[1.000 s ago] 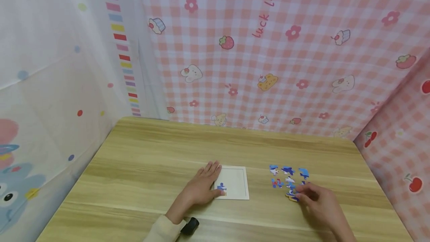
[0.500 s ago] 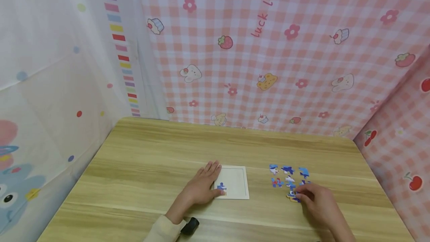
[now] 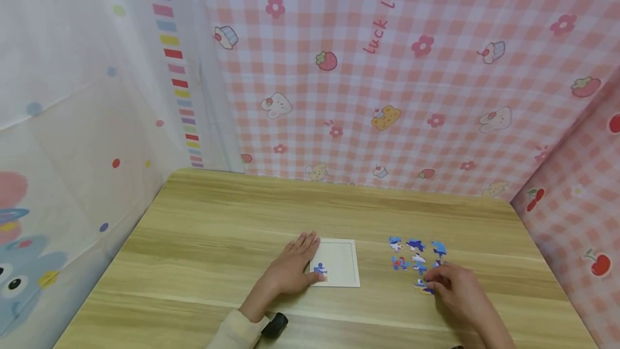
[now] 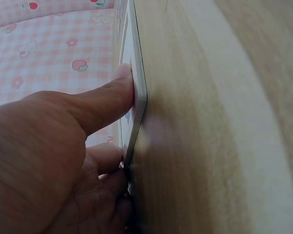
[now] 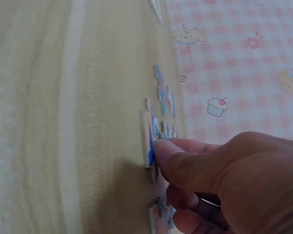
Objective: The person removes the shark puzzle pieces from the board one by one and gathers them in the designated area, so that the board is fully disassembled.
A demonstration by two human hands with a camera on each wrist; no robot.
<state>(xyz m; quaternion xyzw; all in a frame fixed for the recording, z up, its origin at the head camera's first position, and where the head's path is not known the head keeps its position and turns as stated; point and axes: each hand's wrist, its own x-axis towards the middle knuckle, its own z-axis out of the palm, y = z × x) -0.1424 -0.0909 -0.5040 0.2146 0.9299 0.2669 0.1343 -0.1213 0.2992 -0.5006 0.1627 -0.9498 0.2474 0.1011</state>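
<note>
In the head view my left hand (image 3: 289,269) lies with straight fingers along the left edge of a white puzzle board (image 3: 341,263). Its thumb presses on the board's lower left, beside one blue puzzle piece (image 3: 319,269) lying there. The left wrist view shows the thumb on top of the board's rim (image 4: 138,90). Farther right, my right hand (image 3: 457,290) pinches a blue and yellow puzzle piece (image 3: 423,287) at the tabletop between thumb and forefinger. The fingers partly hide it. In the right wrist view, the thumb (image 5: 168,155) lies against that piece.
Several loose puzzle pieces lie in rough rows just beyond the right hand, among them a dark blue one (image 3: 415,245), a light blue one (image 3: 438,248) and a red and blue one (image 3: 400,263). A checked curtain (image 3: 387,85) rises behind the wooden table (image 3: 232,209).
The blue and yellow piece under my right fingers has shifted slightly toward me and appears turned. My right hand has barely moved. The left hand and the board stay in place.
</note>
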